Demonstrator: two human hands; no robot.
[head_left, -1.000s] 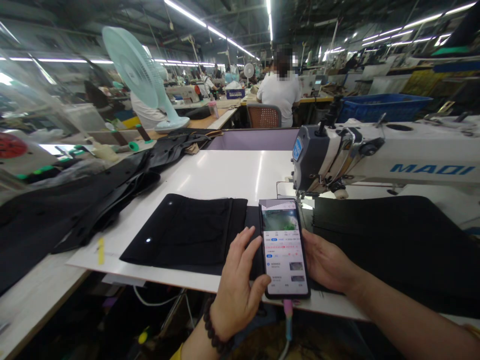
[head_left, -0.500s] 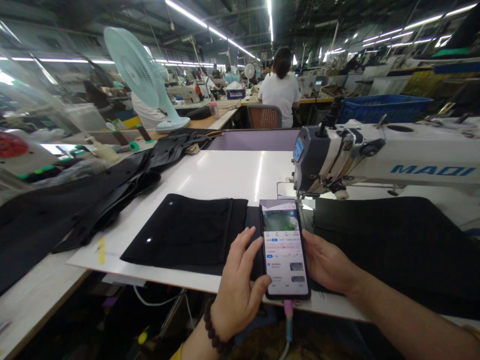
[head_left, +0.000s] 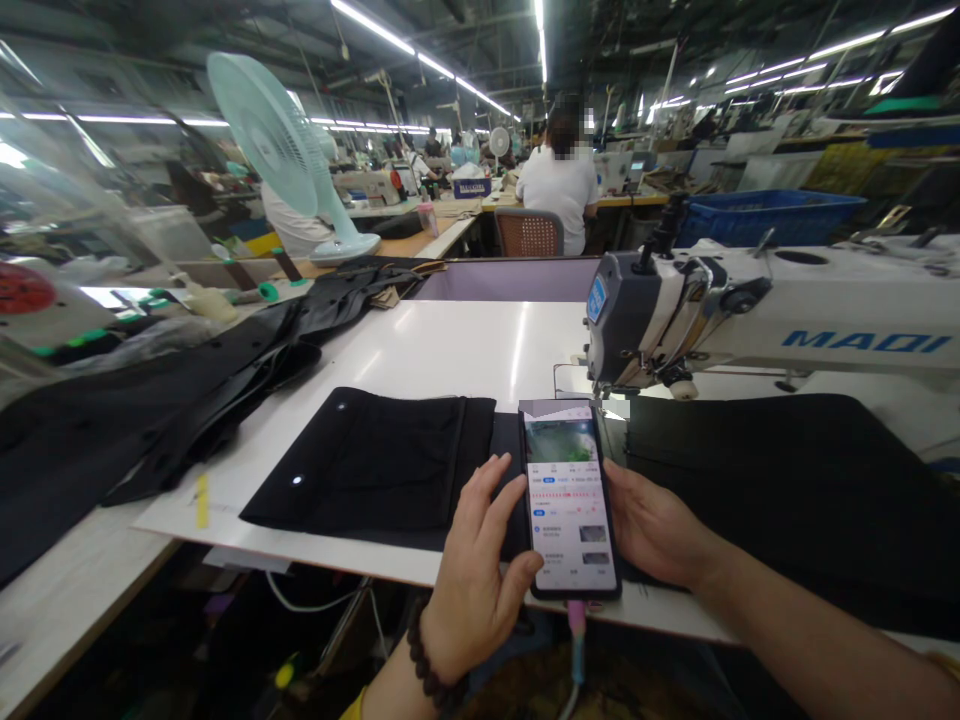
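Note:
A lit smartphone (head_left: 570, 500) stands upright in front of me, a pink-tipped cable (head_left: 576, 620) plugged into its lower end. My right hand (head_left: 652, 520) grips its right edge, the fingers partly hidden behind it. At the phone's left edge, my left hand (head_left: 484, 570) has its fingers stretched out and apart, the thumb by the lower screen; a dark bead bracelet circles the wrist. Behind the left hand lies a folded black fabric piece (head_left: 375, 470) with two bright metal eyelets. A larger black piece (head_left: 765, 470) spreads to the right, under the sewing machine's (head_left: 630, 310) needle area.
The white tabletop (head_left: 450, 340) reaches back to a purple panel (head_left: 525, 280). Long black fabric strips (head_left: 187, 410) lie along the left. A pale green fan (head_left: 277, 140) stands beyond them. A seated person in white (head_left: 559, 190) and a blue crate (head_left: 765, 215) are farther back.

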